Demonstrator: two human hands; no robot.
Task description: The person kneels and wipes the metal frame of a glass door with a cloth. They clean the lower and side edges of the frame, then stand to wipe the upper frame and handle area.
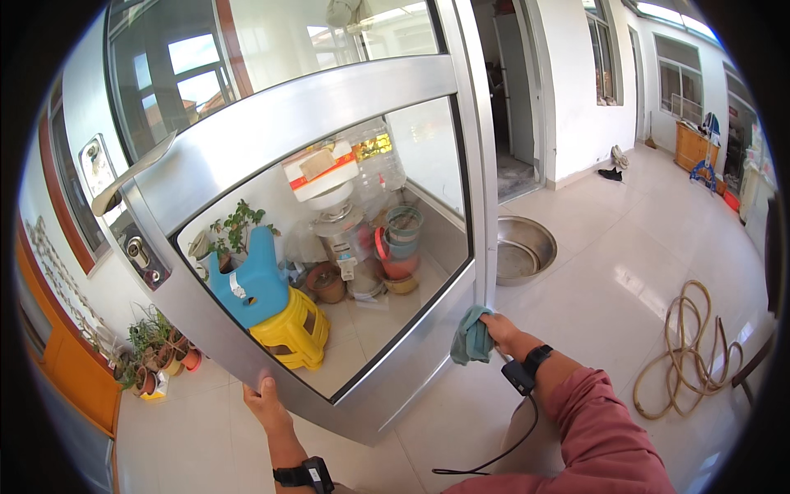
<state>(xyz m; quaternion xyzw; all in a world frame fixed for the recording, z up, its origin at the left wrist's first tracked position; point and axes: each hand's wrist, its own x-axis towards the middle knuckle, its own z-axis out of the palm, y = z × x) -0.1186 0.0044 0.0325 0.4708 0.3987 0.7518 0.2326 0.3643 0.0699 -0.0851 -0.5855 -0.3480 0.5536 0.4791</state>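
A metal-framed glass door [308, 99] stands ajar before me, its lower glass pane [395, 333] see-through. My left hand [270, 401] grips the lower part of the door's free edge, thumb on the near face and fingers behind it. In my right hand [503, 330] is a bunched green cloth [472, 339], at the lower hinge-side part of the metal frame. The cloth hides the frame just behind it. A lever handle [133, 173] and a lock cylinder [137, 250] sit on the door's left edge.
Behind the glass are a blue stool [250, 290] on a yellow stool [296, 327] and several stacked flowerpots [401, 247]. A metal basin [531, 250] stands right of the door. A coiled hose [679, 358] lies on the tiles. Potted plants [154, 352] line the left wall.
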